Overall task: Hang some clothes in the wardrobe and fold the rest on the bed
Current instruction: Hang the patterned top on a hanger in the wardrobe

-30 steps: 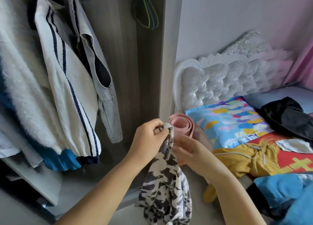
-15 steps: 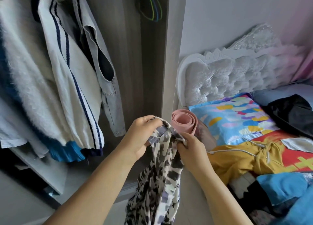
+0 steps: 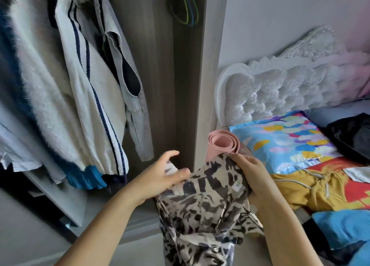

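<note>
garment: black-and-cream patterned cloth (image 3: pixel 204 211) bunched at 6 o'clock, in front of the wardrobe, hanging down out of view; small white tag near its top edge.
right hand: (image 3: pixel 250 177) at 4 o'clock of centre, fingers curled round the top right of the cloth, gripping it.
left hand: (image 3: pixel 162 179) at 7 o'clock of centre, fingers spread and fairly straight, thumb lying on the cloth's top left; nothing clenched.
wardrobe: (image 3: pixel 180 85) open, from 9 to 12 o'clock; fuzzy white sweater (image 3: pixel 40 89), white striped jacket (image 3: pixel 94 105) and pale denim vest (image 3: pixel 132 97) hang inside; hangers (image 3: pixel 188 9) at 12 o'clock.
bed: (image 3: pixel 284 97) at 3 o'clock, with a bright pillow (image 3: pixel 284 139), yellow hoodie (image 3: pixel 312 189), black garment (image 3: pixel 352 133) and blue cloth (image 3: pixel 344 225).
pink roll: (image 3: pixel 222 143) just beyond the right hand.
</note>
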Action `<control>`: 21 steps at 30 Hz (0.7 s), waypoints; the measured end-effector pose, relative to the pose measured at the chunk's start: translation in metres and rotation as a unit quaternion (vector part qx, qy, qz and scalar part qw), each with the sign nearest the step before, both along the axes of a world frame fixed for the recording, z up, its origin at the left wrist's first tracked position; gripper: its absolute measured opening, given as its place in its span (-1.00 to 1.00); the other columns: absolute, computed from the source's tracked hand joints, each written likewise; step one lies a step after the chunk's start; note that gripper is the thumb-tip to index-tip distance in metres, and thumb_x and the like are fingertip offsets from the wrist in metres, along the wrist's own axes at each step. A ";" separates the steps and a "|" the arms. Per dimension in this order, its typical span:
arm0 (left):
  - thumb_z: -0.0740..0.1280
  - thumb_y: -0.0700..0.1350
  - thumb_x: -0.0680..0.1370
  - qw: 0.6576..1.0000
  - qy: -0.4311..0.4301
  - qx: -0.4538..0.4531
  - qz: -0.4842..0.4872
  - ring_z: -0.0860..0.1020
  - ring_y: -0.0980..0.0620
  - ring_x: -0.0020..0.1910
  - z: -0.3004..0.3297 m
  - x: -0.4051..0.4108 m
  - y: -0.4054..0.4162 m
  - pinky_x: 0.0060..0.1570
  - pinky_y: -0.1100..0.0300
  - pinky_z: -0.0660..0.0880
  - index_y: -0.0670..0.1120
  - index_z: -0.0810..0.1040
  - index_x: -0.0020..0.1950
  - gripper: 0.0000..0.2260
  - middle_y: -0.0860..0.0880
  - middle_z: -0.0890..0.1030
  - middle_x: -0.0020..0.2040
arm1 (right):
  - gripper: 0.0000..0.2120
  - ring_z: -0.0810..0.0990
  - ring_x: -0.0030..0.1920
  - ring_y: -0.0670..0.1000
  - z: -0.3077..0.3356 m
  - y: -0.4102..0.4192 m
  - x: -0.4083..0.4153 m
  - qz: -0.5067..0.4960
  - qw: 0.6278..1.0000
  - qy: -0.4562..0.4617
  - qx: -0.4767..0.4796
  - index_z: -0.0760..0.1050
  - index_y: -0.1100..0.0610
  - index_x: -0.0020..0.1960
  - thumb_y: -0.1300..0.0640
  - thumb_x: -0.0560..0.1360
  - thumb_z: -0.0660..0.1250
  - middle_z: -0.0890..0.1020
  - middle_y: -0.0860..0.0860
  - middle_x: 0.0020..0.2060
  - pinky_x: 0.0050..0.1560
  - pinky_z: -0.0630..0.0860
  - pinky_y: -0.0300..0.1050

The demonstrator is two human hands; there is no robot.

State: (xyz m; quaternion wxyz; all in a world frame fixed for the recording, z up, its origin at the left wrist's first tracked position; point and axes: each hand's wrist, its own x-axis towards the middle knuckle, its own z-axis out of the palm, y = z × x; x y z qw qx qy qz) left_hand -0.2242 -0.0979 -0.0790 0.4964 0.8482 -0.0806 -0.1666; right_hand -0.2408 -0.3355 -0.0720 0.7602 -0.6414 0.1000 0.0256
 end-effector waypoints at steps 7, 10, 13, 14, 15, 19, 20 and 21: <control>0.30 0.26 0.47 0.944 -0.207 0.245 -0.078 0.47 0.17 -0.17 -0.004 -0.006 -0.017 -0.19 0.23 0.43 0.04 0.52 -0.19 -0.71 0.14 0.31 -0.05 | -0.81 0.69 -0.11 0.06 0.010 -0.020 -0.001 0.040 0.999 -0.029 -0.023 0.62 0.11 0.09 0.12 0.51 0.37 0.70 0.15 -0.08 -0.18 0.61 -0.14; 0.30 -0.03 0.55 0.931 -0.311 0.186 0.050 0.46 0.09 -0.23 0.009 -0.003 -0.019 -0.21 0.06 0.48 -0.10 0.54 -0.25 -0.78 0.10 0.36 -0.09 | -0.77 0.62 -0.15 -0.13 0.008 -0.033 0.000 0.103 0.945 -0.050 -0.306 0.54 -0.13 0.13 0.06 0.50 0.39 0.64 -0.11 -0.17 -0.17 0.49 -0.33; 0.32 -0.23 0.51 0.914 -0.369 0.106 0.130 0.41 0.08 -0.36 0.030 0.004 -0.021 -0.36 0.14 0.37 -0.19 0.49 -0.33 -0.80 0.06 0.39 -0.29 | -0.82 0.43 -0.53 -0.24 -0.006 -0.038 0.002 0.142 0.910 -0.041 -0.388 0.54 -0.13 0.06 0.12 0.52 0.35 0.50 -0.17 -0.49 -0.50 0.27 -0.47; 0.31 -0.26 0.49 0.914 -0.372 0.085 0.134 0.33 0.06 -0.44 0.038 0.004 -0.025 -0.42 0.23 0.25 -0.18 0.41 -0.41 -0.74 0.05 0.34 -0.40 | -0.84 0.44 -0.54 -0.23 -0.013 -0.039 0.002 0.148 0.914 -0.036 -0.376 0.57 -0.11 0.02 0.13 0.53 0.33 0.53 -0.17 -0.49 -0.49 0.28 -0.47; 0.28 -0.26 0.48 0.918 -0.370 0.063 0.131 0.27 0.06 -0.48 0.045 0.004 -0.030 -0.46 0.28 0.17 -0.15 0.31 -0.47 -0.67 0.04 0.27 -0.50 | -0.85 0.51 -0.48 -0.24 -0.018 -0.039 0.003 0.149 0.924 -0.028 -0.350 0.59 -0.10 -0.01 0.14 0.55 0.32 0.59 -0.18 -0.43 -0.43 0.35 -0.46; 0.25 -0.29 0.49 0.939 -0.329 -0.003 0.103 0.21 0.10 -0.55 0.062 0.002 -0.055 -0.53 0.33 0.13 -0.05 0.16 -0.52 -0.56 0.08 0.17 -0.60 | -0.83 0.67 -0.14 -0.02 -0.044 -0.035 0.005 0.146 0.946 0.012 -0.290 0.58 0.05 0.01 0.24 0.58 0.24 0.68 0.07 -0.08 -0.06 0.59 -0.11; 0.24 -0.30 0.49 0.941 -0.320 -0.015 0.110 0.20 0.11 -0.55 0.065 0.002 -0.057 -0.53 0.33 0.12 -0.07 0.18 -0.51 -0.58 0.09 0.18 -0.58 | -0.84 0.64 -0.11 0.04 -0.049 -0.035 0.004 0.154 0.947 0.003 -0.283 0.57 0.11 0.01 0.28 0.57 0.24 0.67 0.13 -0.07 0.00 0.56 -0.01; 0.22 -0.30 0.50 0.941 -0.312 -0.032 0.123 0.19 0.11 -0.54 0.068 0.003 -0.059 -0.53 0.34 0.11 -0.10 0.20 -0.49 -0.61 0.03 0.20 -0.56 | -0.86 0.62 -0.08 0.08 -0.054 -0.034 0.003 0.165 0.947 -0.010 -0.276 0.55 0.16 0.01 0.32 0.56 0.25 0.65 0.17 -0.06 0.04 0.55 0.06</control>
